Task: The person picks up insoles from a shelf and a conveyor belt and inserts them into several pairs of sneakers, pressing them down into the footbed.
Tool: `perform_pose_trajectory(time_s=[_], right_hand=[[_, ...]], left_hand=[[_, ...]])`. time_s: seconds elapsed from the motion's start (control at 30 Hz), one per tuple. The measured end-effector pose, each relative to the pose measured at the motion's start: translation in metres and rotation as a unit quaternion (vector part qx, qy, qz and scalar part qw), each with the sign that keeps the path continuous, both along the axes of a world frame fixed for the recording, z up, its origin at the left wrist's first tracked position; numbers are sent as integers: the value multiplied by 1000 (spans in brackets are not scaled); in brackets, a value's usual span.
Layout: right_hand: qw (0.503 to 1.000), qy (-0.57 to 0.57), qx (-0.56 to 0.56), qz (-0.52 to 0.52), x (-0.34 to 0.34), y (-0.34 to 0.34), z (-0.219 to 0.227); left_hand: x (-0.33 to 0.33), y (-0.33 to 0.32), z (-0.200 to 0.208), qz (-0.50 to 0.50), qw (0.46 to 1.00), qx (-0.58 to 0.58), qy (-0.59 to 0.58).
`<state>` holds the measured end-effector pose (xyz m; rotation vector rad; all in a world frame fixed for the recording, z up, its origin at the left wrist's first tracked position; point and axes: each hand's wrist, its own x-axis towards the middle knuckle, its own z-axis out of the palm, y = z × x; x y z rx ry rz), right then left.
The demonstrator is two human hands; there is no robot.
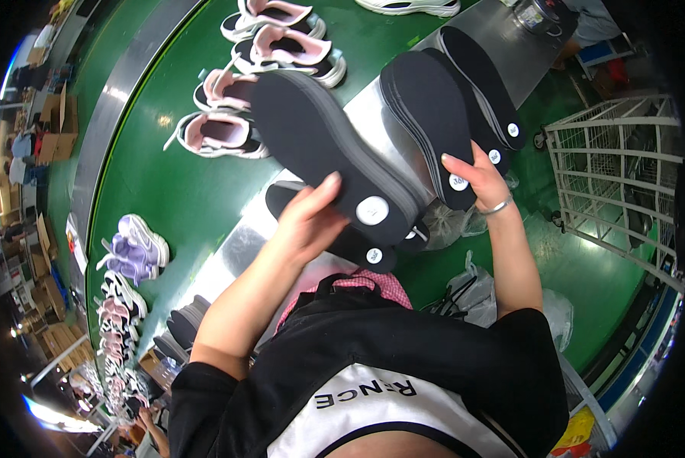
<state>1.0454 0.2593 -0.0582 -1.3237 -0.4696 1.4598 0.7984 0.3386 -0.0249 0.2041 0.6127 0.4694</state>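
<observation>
My left hand (pixel 312 223) is closed round the edge of a thick stack of black insoles (pixel 308 133), its thumb on top near the white round sticker at the heel. My right hand (pixel 482 177) grips a second stack of black insoles (pixel 426 107) by the heel, thumb and fingers at either side. Both stacks are tilted, toes pointing away from me. Beyond the right stack lie more black insoles (pixel 476 65) on the metal ledge. Partly hidden under the left stack, further dark insoles (pixel 283 197) stick out at both ends.
Pink, white and black sneakers (pixel 262 46) stand on the green belt (pixel 186 179) ahead. Purple sneakers (pixel 138 248) and a row of shoes are at the left. A metal ledge (pixel 239 248) runs along the belt. On the right are a white wire cart (pixel 613 168) and plastic bags (pixel 472 294).
</observation>
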Motion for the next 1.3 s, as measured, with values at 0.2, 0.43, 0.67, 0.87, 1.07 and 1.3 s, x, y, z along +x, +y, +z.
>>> perform_pose_trajectory(time_s=[0.2, 0.43, 0.67, 0.87, 1.07, 1.3], right_hand=[[1000, -28, 8, -6, -27, -11, 2], [982, -180, 62, -17, -24, -8, 16], [977, -89, 33, 190, -95, -1, 36], [872, -238, 44, 425, -228, 3, -33], [750, -393, 1, 532, -237, 15, -48], [693, -498, 124, 507, -183, 19, 3]], left_hand=[[-60, -13, -15, 111, 992, 56, -15], [-107, -26, -33, 179, 977, 67, 96], [-222, -82, -78, 49, 846, 101, 521], [-224, -101, -83, 69, 805, 68, 585], [-224, -107, -85, 123, 790, 77, 595], [-210, -107, -78, 14, 343, 386, 856]])
